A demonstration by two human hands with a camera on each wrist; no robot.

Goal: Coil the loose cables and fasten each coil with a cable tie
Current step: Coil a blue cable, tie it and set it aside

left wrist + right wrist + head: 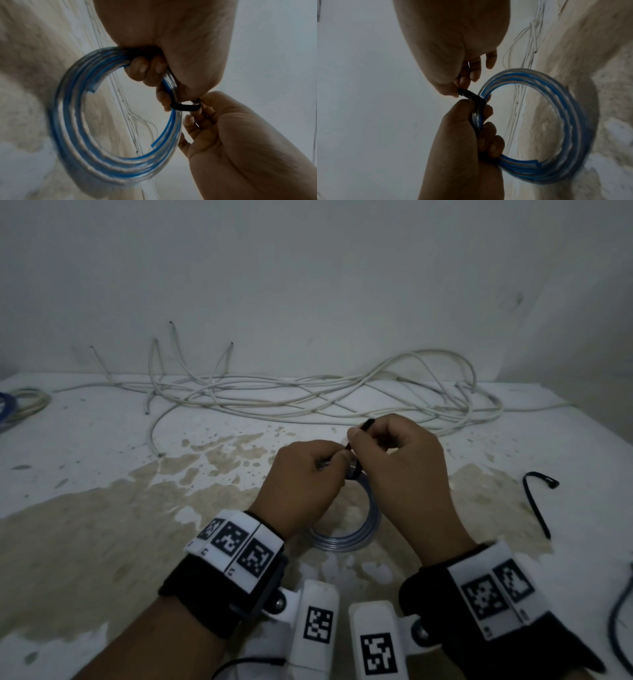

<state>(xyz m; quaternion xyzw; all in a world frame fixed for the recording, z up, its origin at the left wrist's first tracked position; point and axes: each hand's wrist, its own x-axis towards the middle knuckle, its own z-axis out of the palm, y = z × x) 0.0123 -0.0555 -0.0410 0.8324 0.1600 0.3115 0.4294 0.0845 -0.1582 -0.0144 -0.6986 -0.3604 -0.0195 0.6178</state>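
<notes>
Gripping the blue coil [72, 121] at its top, the left hand [301, 477] is curling its fingers round the bundled turns and holding it just above the stained table [102, 508]. At about one o'clock on the coil, the right hand [397, 470] is pinching the black cable tie [185, 107], which is wrapping the turns beside the left fingertips; whether it is already fastened cannot be told. Judging by this, the coil is wound and only needs its tie closed. At twelve o'clock on the table, the white cables [308, 398] are lying loose and tangled, waiting for coiling. A spare black tie [536, 501] is lying at three o'clock.
</notes>
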